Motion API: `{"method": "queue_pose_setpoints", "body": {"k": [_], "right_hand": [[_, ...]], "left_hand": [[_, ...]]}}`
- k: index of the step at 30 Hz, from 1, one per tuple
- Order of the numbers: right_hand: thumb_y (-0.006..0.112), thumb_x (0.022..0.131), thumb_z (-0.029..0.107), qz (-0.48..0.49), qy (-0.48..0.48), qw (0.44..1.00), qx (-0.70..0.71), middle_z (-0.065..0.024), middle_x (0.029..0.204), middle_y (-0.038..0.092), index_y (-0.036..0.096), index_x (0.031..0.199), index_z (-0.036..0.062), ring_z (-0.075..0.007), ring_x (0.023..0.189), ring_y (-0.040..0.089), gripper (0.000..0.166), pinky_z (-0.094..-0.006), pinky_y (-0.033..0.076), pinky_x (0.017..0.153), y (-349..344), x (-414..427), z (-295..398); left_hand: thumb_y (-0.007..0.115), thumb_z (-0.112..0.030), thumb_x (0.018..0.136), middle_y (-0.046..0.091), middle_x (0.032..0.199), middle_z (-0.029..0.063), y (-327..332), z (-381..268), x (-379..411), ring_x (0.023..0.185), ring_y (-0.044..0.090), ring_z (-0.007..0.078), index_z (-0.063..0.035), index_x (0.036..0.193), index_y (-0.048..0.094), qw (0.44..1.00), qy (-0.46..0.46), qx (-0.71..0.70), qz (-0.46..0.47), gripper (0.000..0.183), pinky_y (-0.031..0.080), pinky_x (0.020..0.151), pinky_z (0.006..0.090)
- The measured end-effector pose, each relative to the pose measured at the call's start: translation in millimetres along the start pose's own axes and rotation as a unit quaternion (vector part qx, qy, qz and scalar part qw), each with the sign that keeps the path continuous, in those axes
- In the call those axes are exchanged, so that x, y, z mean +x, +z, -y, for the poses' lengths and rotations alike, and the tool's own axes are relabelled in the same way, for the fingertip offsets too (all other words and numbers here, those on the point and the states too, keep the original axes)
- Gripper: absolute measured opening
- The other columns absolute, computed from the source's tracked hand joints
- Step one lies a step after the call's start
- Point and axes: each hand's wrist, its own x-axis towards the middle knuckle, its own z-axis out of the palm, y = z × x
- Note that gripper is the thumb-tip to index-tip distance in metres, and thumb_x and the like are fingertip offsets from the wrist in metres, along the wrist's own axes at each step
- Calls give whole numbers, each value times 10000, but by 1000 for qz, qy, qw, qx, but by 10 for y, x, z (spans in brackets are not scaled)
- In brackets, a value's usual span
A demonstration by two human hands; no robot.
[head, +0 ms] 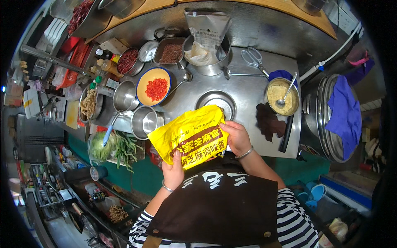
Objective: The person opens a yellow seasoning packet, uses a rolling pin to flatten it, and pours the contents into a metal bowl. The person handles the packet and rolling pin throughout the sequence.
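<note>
Both hands hold a yellow plastic pouch (192, 136) with printed writing, low over the near edge of the steel counter. My left hand (173, 172) grips its lower left edge, thumb on top. My right hand (235, 135) pinches its right end, where the fingers fold behind it. The pouch partly covers a round steel bowl (216, 100) on the counter. To the left stand an empty steel bowl (144, 122) and a steel saucepan (124, 96) with a blue handle. Beyond them is a yellow enamel bowl (141, 77) with chopped red peppers (157, 89).
A steel pot (207, 68) holding a silver pouch (208, 29) stands at the back. Scissors (254, 59), a ladle (245, 74) and a pan of yellowish paste (277, 93) lie to the right. A large lidded pot (319, 117) stands beyond the counter's right edge. Leafy greens (124, 148) are front left.
</note>
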Motion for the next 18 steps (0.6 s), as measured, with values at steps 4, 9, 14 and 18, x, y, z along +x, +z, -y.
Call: {"method": "queue_pose_setpoints", "body": {"k": [4,9,14,18], "right_hand": [[519,865,41,110,85,990,18,-128,1069,601,512,1127,-45,-211,959,599,275,-328,478,840,99,-60,101],[539,859,26,87,85,992,18,-125,1084,598,520,1133,-19,-220,956,603,278,-335,484,841,192,-16,-31],[566,860,74,9,52,998,24,-124,976,636,571,1028,-57,-197,833,635,213,-298,508,750,189,-24,-25],[567,867,98,-21,40,999,16,-123,928,643,586,980,-63,-181,778,636,198,-278,510,712,152,18,-1]], "left_hand": [[448,-164,945,613,916,48,-89,31,19,809,550,91,38,1020,548,1000,-30,-9,6,238,445,699,247],[440,-167,947,611,914,48,-17,-65,-5,819,543,88,38,1031,545,999,-35,-6,28,245,444,708,246],[433,-182,952,609,932,49,-41,8,-69,824,541,89,44,1039,544,997,-63,-25,26,266,441,713,243],[456,-193,942,568,1073,83,-101,82,-81,935,561,147,19,1169,471,992,-93,-64,51,311,455,827,293]]}}
